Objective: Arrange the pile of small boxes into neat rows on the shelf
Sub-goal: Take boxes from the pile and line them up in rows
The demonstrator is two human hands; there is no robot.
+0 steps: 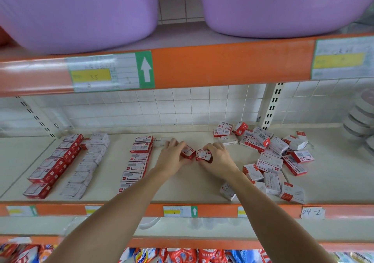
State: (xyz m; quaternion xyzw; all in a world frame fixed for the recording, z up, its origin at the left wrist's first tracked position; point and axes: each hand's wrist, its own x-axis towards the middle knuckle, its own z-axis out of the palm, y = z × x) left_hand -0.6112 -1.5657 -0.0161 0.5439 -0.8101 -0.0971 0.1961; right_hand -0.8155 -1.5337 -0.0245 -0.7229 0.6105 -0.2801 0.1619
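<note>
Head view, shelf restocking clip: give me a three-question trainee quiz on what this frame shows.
1. True or false: each hand grips a small red-and-white box.
2. Multiple choice: the unsorted pile of boxes lies (A) at the shelf's left end, (B) to the right of the hands, (C) on the shelf above.
3. Short answer: what sits on the top shelf?

Key
1. True: the left hand grips one box and the right hand grips another box.
2. B: the pile is right of the hands; the neat rows lie to the left.
3. Purple plastic tubs.
</note>
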